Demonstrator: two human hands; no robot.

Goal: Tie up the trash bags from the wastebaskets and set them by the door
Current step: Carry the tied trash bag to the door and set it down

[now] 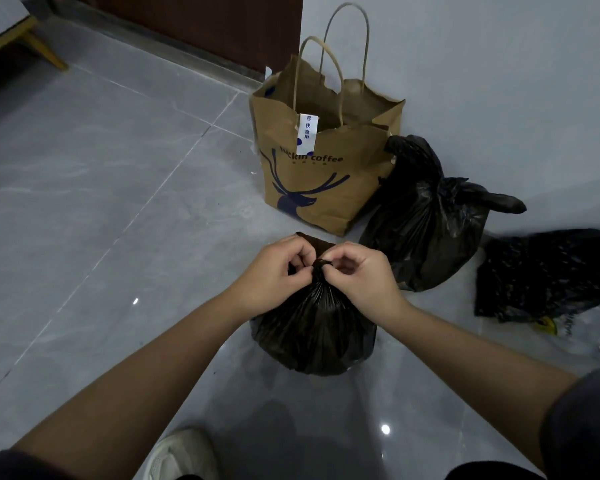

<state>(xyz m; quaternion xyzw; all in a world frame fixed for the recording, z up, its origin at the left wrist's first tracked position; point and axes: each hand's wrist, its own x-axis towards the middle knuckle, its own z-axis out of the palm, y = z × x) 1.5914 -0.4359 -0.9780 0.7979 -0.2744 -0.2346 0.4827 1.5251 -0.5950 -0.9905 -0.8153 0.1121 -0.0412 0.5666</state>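
Note:
A full black trash bag (312, 337) stands on the grey tile floor in front of me, its top gathered into a tight neck. My left hand (274, 275) and my right hand (361, 277) both pinch the twisted plastic at that neck, fingers curled around the knot. Behind it, against the wall, a second black trash bag (426, 223) sits with its top tied and two loose ears sticking out. A third dark bag (548, 271) lies flat at the far right.
A brown paper coffee bag (312, 174) with handles stands open by the wall corner. The dark wooden door (205, 26) is at the top left. A wooden furniture leg (45, 50) shows far left. My white shoe (181, 455) is at the bottom.

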